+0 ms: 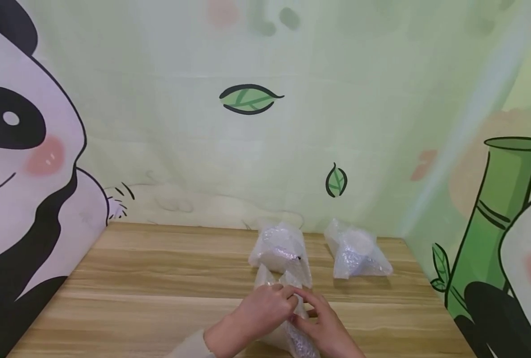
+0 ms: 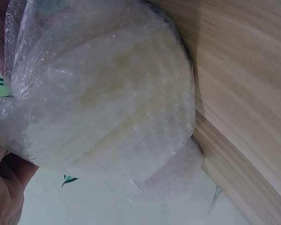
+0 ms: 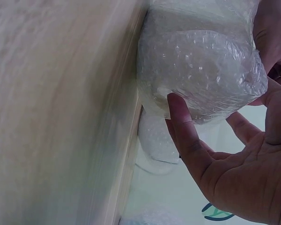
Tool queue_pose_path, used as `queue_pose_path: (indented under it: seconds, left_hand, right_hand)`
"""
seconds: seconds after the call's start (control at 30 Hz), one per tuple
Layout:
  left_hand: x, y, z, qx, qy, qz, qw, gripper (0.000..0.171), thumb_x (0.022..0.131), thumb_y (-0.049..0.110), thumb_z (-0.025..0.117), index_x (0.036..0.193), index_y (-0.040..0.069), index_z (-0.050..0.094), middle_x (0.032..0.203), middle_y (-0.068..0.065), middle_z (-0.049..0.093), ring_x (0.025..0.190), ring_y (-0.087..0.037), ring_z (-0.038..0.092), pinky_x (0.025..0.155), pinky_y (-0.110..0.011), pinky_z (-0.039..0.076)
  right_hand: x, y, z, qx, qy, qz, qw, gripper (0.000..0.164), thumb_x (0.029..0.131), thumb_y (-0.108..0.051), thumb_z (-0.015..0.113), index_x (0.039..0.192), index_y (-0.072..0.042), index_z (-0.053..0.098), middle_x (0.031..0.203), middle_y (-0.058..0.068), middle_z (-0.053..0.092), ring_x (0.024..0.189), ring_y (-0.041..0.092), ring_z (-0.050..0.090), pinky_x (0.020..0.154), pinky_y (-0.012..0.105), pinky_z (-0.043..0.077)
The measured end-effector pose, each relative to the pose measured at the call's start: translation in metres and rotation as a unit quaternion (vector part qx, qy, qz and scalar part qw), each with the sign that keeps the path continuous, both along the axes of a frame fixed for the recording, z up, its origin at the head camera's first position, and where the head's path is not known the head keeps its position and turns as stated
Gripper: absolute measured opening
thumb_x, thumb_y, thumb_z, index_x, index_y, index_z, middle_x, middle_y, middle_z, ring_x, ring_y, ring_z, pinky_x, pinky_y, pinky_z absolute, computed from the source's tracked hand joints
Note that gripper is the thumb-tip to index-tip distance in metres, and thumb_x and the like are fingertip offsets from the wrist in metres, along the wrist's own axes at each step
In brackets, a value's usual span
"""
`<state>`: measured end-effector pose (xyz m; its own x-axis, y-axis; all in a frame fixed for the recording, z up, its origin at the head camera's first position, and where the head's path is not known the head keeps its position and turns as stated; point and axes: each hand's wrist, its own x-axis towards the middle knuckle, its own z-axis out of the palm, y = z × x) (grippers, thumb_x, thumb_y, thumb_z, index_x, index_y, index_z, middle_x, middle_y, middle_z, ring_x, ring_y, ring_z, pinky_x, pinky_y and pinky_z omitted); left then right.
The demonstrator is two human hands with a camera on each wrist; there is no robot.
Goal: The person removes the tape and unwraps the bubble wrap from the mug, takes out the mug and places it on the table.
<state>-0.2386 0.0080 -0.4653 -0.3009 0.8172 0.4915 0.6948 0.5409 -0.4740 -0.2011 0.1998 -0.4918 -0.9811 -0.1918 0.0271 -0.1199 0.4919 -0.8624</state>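
A package in clear bubble wrap (image 1: 276, 338) stands on the wooden table in front of me, between both hands. Something pale shows through the wrap (image 2: 126, 98); what it is cannot be made out. My left hand (image 1: 269, 303) grips the gathered upper part of the wrap with bent fingers. From the right side my right hand (image 1: 321, 325) pinches the wrap's upper edge, its index finger close against the left hand. Another right fingertip (image 3: 175, 103) touches the side of the wrap (image 3: 201, 70). The two hands partly hide the package's top.
Right behind the held package sits a second bubble-wrapped bundle (image 1: 280, 248). A third bundle (image 1: 357, 253) lies farther right near the table's back edge. The wooden table (image 1: 158, 268) ends at a printed cloth backdrop (image 1: 193, 159) with pandas, bamboo and leaves.
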Motion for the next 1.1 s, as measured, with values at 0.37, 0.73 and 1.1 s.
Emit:
queue_pose_path:
  seconds: [0.37,0.73,1.1]
  left_hand:
    - [0.0003,-0.0018,-0.0050,0.016,0.000,0.000,0.9999,0.013,0.082,0.032,0.082,0.088,0.023,0.075,0.089,0.011,0.070,0.068,-0.005,0.063,0.052,-0.018,0.051]
    - [-0.0007,-0.0012,-0.0042,0.015,-0.014,0.007,0.9998,0.013,0.084,0.032,0.081,0.091,0.022,0.076,0.092,0.010,0.071,0.069,-0.005,0.064,0.053,-0.017,0.051]
    - [-0.0009,-0.0005,-0.0056,0.016,-0.017,0.014,0.9996,0.018,0.081,0.038,0.081,0.087,0.022,0.074,0.085,0.011,0.067,0.067,-0.004,0.062,0.052,-0.017,0.051]
  right_hand:
    - [0.0017,-0.0009,-0.0016,0.002,-0.015,-0.003,1.000,0.056,0.095,-0.025,0.076,0.147,-0.019,0.058,0.137,0.017,0.056,0.107,0.026,0.061,0.079,0.026,0.055]
    - [0.0005,-0.0042,0.0012,0.020,0.000,-0.014,1.000,0.054,0.093,-0.026,0.078,0.144,-0.018,0.060,0.138,0.017,0.058,0.108,0.025,0.061,0.085,0.028,0.053]
    - [0.0038,-0.0057,0.0021,0.005,-0.027,-0.034,0.999,0.065,0.092,-0.029,0.079,0.147,-0.020,0.047,0.135,0.023,0.059,0.102,0.027,0.064,0.079,0.034,0.056]
